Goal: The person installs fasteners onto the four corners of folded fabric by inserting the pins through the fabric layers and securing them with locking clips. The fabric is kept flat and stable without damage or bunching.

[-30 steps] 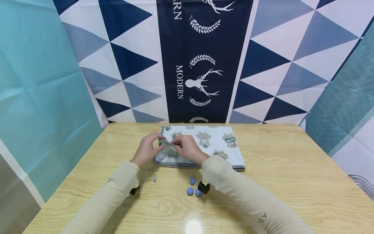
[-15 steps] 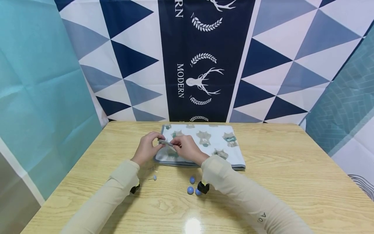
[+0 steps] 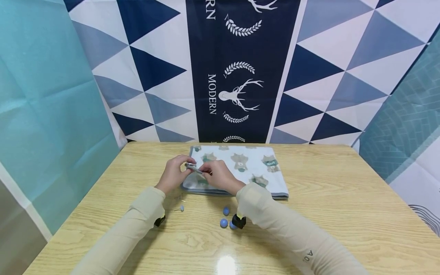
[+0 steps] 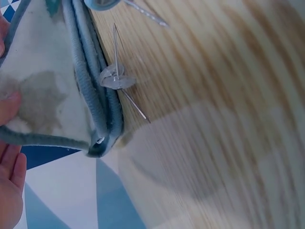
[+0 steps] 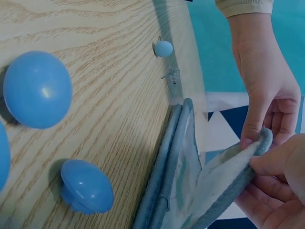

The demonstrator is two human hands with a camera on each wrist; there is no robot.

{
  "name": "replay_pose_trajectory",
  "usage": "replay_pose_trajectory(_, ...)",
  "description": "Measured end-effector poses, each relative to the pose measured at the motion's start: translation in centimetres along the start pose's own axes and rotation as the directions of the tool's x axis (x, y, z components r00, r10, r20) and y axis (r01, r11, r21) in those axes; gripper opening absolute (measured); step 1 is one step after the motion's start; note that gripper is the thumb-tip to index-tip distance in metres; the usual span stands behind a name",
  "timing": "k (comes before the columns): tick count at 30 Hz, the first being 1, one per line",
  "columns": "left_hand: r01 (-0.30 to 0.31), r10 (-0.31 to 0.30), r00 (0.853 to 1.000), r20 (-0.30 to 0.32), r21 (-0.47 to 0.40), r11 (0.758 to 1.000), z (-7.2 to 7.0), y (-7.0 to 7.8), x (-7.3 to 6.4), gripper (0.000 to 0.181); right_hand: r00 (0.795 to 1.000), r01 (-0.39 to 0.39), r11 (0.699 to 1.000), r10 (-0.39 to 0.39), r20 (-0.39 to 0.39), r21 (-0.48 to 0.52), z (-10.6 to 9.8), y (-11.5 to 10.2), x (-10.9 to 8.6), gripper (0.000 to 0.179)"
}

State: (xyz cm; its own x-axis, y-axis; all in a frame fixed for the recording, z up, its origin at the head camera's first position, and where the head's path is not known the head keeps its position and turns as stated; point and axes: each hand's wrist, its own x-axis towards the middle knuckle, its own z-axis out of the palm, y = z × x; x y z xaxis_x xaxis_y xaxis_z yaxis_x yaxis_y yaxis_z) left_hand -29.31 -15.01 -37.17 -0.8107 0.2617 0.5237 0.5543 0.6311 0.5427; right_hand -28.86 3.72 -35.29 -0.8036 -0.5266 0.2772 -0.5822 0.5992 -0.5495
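White bear-print blanket [image 3: 252, 173], folded, grey-blue trim [image 5: 161, 162], near the surface's [image 3: 326, 198] far edge, left hand [image 3: 172, 173] and right hand [image 3: 221, 175] fingers [image 5: 274, 162] pinching its raised left edge

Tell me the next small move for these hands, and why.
The left hand should probably release the blue-grey-edged white bear-print cloth and reach for the clear plastic piece with thin metal pins: both hands pinch the cloth's raised edge, so the right hand alone could likely hold it, and the piece lies on the pale wooden table near the cloth.
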Motion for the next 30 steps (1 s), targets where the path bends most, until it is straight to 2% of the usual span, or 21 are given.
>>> replay_pose_trajectory(11, 0.013, -0.013, 1.000, 0.007, 0.008, 1.000, 0.1, -0.1, -0.2, 0.014, 1.000, 0.000, 1.000, 0.000, -0.001, -0.028, -0.1, 0.0, -0.3, 0.014)
replay_pose_trajectory(20, 0.026, -0.026, 1.000, 0.014, 0.002, 1.000, 0.2, -0.3, -0.7, 0.014, 1.000, 0.007, 0.998, -0.006, 0.015, -0.056, -1.5, 0.6, -2.3, 0.015)
replay_pose_trajectory(30, 0.011, -0.011, 1.000, 0.020, 0.010, 1.000, 0.0, -0.7, -1.2, 0.013, 0.990, 0.054, 0.994, -0.041, 0.135, -0.093, -2.7, 0.6, -5.3, 0.017)
